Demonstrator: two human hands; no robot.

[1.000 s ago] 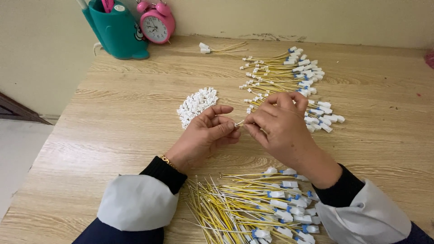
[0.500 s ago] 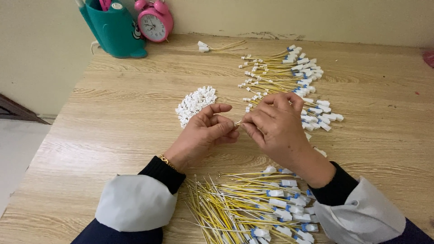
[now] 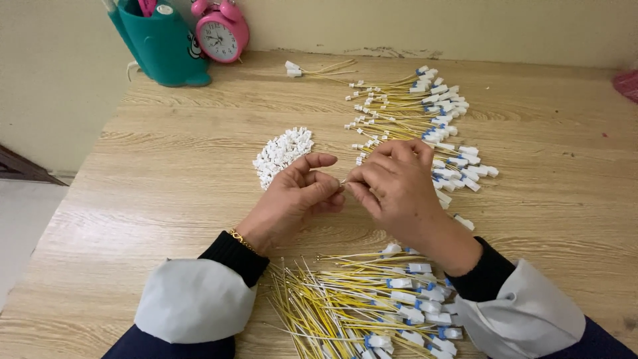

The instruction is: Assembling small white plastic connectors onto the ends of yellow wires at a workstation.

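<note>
Between our hands, just above the tabletop (image 3: pixel 166 199), we pinch a small piece where the fingertips meet; it is too small and too hidden to say whether it is a wire end, a white connector, or both. Our left hand (image 3: pixel 292 199) has thumb and forefinger closed on it from the left, and our right hand (image 3: pixel 392 183) has its fingers bunched tight on it from the right, the two grips touching, which looks like a way to steady something fine.

Just beyond the left hand lies a heap of white connectors (image 3: pixel 282 153), near enough to pick from. Behind the right hand spreads a pile of yellow wires (image 3: pixel 412 113) with white and blue ends. A second bundle (image 3: pixel 352 306) lies between our sleeves, close to us. Far left stand a teal holder (image 3: pixel 163 50) and a pink clock (image 3: pixel 220 30), well apart. Nothing crowds the hands.
</note>
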